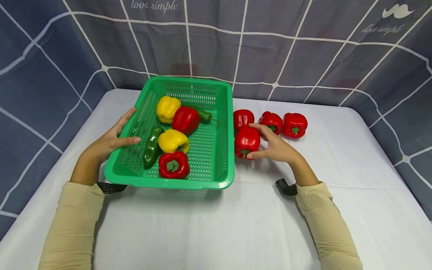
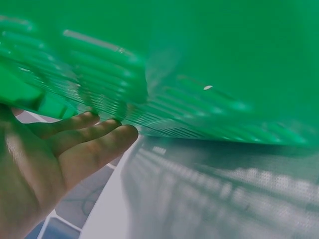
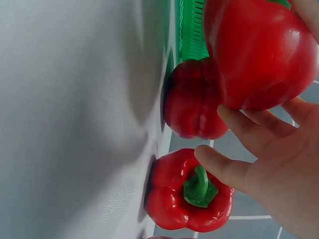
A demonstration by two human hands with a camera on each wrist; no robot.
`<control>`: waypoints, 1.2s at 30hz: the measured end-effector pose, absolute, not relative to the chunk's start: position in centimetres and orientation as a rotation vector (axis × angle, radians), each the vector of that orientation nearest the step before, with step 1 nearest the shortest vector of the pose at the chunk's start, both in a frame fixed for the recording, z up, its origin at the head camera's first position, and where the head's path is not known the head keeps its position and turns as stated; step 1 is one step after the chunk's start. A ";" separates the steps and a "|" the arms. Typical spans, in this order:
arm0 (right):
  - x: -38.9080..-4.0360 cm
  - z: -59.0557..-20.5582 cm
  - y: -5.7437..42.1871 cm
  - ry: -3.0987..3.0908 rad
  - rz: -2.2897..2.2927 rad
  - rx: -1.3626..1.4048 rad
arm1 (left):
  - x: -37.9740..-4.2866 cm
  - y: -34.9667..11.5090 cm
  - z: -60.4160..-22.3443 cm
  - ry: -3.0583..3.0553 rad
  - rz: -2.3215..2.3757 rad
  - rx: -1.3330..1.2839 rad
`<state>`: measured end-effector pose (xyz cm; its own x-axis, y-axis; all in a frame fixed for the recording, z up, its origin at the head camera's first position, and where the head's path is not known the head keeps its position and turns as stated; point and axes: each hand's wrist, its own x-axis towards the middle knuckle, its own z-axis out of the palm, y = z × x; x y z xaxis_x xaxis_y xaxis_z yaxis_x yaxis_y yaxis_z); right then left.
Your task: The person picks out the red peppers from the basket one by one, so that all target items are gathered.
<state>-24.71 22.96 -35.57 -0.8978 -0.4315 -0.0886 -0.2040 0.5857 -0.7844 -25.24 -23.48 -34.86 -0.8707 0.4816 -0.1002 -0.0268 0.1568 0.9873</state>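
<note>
A green plastic basket (image 1: 216, 183) holds red bell peppers, yellow bell peppers (image 1: 173, 141) and green peppers (image 1: 153, 147). My left hand (image 1: 109, 140) grips its left wall, thumb over the rim and fingers along the outside. In the left wrist view, the fingers (image 2: 99, 144) lie against the slotted green side, with a shadow on the cloth below. Just right of the basket, my right hand (image 1: 273, 146) holds a red bell pepper (image 1: 247, 141) between thumb and fingers. The right wrist view shows this pepper (image 3: 259, 55) close up, off the cloth.
Behind and beside the right hand sit three more red bell peppers: one by the basket wall (image 1: 242, 117), a middle one (image 1: 271, 120) and an outer one (image 1: 294, 125). White cloth (image 1: 202, 232) covers the table. A grey grid-patterned curtain (image 1: 263, 56) surrounds the back and sides.
</note>
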 end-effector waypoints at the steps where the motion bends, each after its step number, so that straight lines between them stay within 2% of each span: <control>1: -24.7 -35.6 23.0 2.548 -1.209 -0.522 | -25.2 -23.4 -34.8 2.047 1.763 0.435; 14: -24.7 -35.6 22.7 2.548 -1.212 -0.558 | -25.2 -23.5 -35.1 2.036 1.791 0.445; 22: -23.1 -32.8 21.2 2.537 -1.187 -0.526 | -25.1 -23.5 -35.1 2.028 1.800 0.444; 31: -23.2 -33.1 21.2 2.537 -1.174 -0.533 | -25.2 -23.5 -35.1 2.021 1.805 0.459; 36: -24.1 -34.9 21.9 2.539 -1.170 -0.537 | -25.2 -23.4 -35.0 2.015 1.804 0.451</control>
<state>-24.09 21.86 -34.88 -0.8872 -0.4486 -0.1077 -0.2096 0.5999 -0.7721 -25.23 -23.43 -35.02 -0.8693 0.4881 -0.0775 -0.0232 0.1164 0.9929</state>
